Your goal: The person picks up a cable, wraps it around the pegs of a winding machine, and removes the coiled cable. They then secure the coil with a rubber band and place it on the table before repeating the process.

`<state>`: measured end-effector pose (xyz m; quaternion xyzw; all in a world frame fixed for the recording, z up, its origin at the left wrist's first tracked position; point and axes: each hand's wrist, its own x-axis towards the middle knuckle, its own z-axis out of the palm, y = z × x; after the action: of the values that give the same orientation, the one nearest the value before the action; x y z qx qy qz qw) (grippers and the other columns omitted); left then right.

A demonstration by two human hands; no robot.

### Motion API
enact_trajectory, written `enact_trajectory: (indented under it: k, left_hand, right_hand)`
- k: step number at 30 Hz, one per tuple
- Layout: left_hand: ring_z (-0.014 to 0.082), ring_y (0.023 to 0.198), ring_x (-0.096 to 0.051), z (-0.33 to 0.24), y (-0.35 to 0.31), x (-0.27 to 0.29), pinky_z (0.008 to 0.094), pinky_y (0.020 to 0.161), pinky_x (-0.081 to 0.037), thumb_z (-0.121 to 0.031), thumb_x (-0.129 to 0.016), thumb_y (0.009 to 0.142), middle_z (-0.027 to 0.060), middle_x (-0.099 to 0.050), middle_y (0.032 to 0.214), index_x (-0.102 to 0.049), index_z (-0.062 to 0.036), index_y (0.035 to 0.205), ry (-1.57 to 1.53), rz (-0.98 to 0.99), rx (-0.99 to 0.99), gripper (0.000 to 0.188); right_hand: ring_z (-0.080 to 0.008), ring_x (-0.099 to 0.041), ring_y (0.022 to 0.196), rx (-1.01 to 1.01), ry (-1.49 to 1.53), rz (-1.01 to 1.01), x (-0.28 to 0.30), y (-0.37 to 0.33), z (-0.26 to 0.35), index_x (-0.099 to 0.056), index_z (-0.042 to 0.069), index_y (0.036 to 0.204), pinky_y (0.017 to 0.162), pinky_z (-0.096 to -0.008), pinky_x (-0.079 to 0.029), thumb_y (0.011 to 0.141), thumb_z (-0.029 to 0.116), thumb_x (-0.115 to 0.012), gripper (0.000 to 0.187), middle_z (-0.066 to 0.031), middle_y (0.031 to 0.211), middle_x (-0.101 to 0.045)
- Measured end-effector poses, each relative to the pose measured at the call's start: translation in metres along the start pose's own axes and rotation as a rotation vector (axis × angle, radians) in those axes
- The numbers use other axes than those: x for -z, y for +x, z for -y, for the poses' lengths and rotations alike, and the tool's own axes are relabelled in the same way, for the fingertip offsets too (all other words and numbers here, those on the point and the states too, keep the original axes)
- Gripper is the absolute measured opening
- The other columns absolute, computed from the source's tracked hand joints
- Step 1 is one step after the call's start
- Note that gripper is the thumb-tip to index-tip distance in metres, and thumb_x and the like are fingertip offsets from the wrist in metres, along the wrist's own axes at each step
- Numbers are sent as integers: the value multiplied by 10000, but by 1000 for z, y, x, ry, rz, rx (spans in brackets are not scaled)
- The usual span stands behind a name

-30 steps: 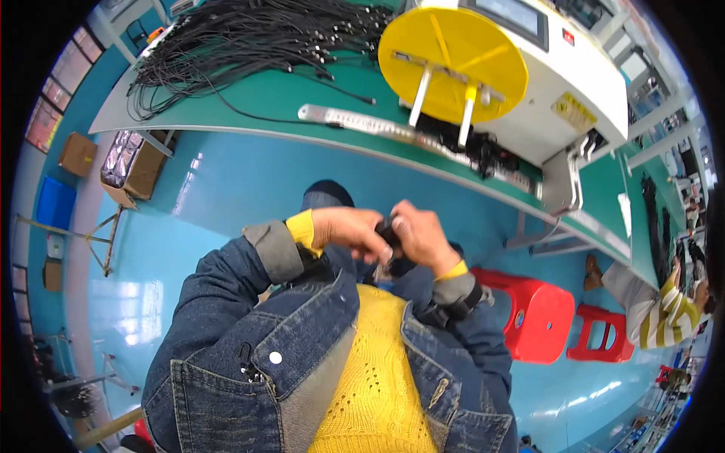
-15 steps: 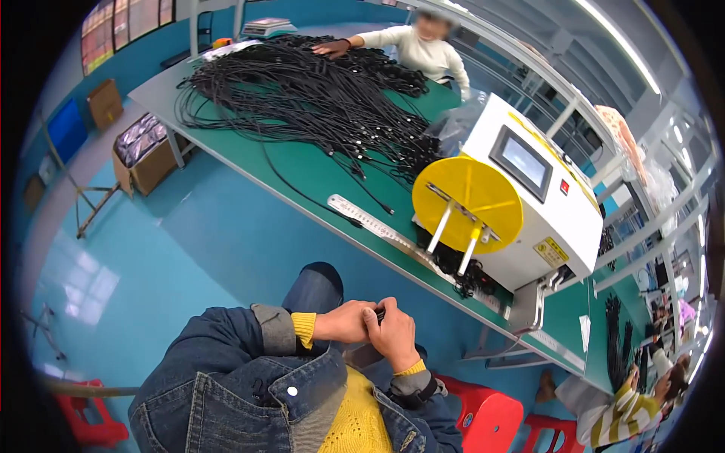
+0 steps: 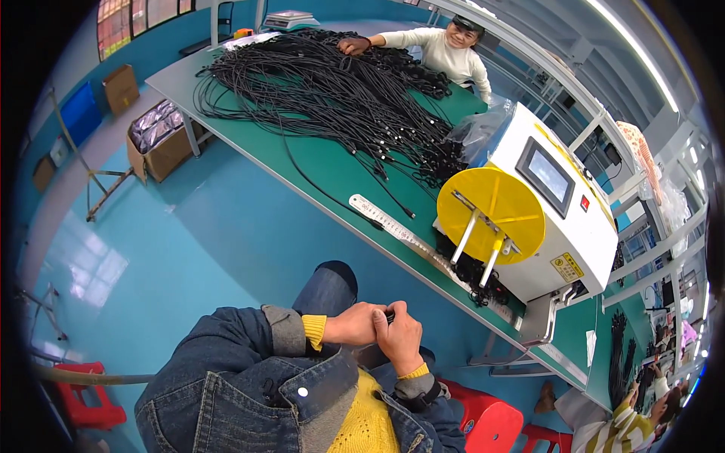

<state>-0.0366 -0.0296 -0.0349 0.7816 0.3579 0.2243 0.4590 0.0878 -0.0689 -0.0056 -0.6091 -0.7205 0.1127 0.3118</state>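
Note:
My left hand [image 3: 352, 325] and my right hand [image 3: 399, 334] are clasped together above my lap, fingers curled. Between them shows the tip of a small black object [image 3: 390, 317]; most of it is hidden, so its kind cannot be made out. Beyond my hands, on the green table [image 3: 302, 177], lies a large heap of black cables [image 3: 325, 98] with small connectors. A metal ruler [image 3: 393, 229] runs along the near table edge. To its right stands a white machine [image 3: 563, 249] with a yellow disc [image 3: 491, 215], two metal posts and a screen.
Across the table, a co-worker in a white top [image 3: 455, 59] reaches onto the cables. Several red stools [image 3: 491, 419] stand near me. At left are an open carton [image 3: 162, 143] and a metal stand [image 3: 94, 185]. More black cables [image 3: 619, 355] lie far right, near another person [image 3: 627, 426].
The whole scene has shifted slightly right and down in view. My hands stay clasped over my lap. The co-worker's hand has gone from flat to curled on the cables.

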Motion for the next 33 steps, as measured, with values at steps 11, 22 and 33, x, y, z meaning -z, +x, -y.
enact_trajectory:
  k: [11,22,33]
  left_hand:
    - [391,692,-569,1,2,-5,455,592,-457,-181,-538,700,189,-595,722,-557,-27,740,118,-108,-97,159]
    - [398,668,-565,9,4,-5,453,588,-451,-162,-517,711,193,-589,689,-557,-13,777,124,-101,-100,168]
    - [401,651,-567,-5,3,3,455,577,-451,-137,-530,689,213,-581,653,-565,6,696,166,40,-28,147]
  right_hand:
    - [-337,-566,535,26,63,-127,-3,1,-1,-493,64,766,478,-408,-441,799,282,-566,232,-150,588,-570]
    - [-340,-562,526,-17,51,-117,-14,1,-8,-500,73,754,473,-413,-435,804,268,-551,207,-149,572,-564]
    - [-353,-560,529,-42,87,-78,-9,3,-11,-496,70,739,474,-428,-433,805,264,-549,212,-162,565,-561]
